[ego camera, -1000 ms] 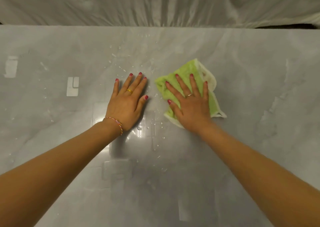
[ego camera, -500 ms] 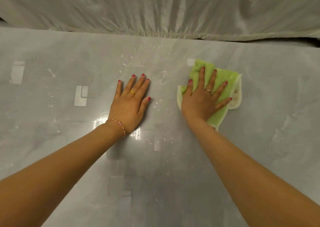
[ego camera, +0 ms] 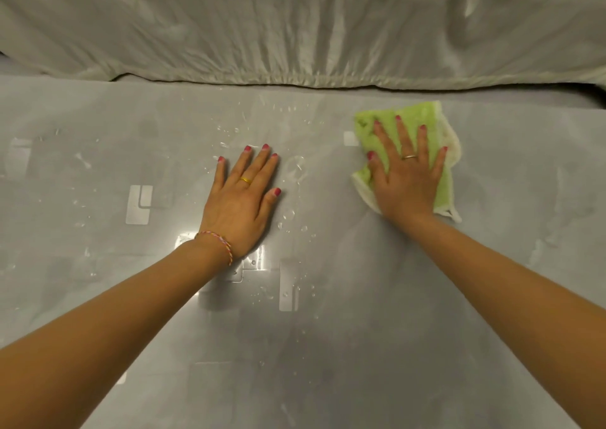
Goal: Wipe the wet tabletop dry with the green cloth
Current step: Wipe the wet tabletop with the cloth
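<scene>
- Hands are both lying flat, fingers spread, grasping nothing: the right hand point(ego camera: 406, 179) is pressing the green cloth point(ego camera: 414, 119) onto the grey bench point(ego camera: 360, 314) near its far edge.
- Left hand point(ego camera: 241, 202) is resting on bare bench, water droplets point(ego camera: 288, 215) sitting just beside it.

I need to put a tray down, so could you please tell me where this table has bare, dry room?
Bare and dry-looking: the glossy grey tabletop right of the green cloth under the right hand. Wet droplets crowd the gap beside the flat left hand.
</scene>
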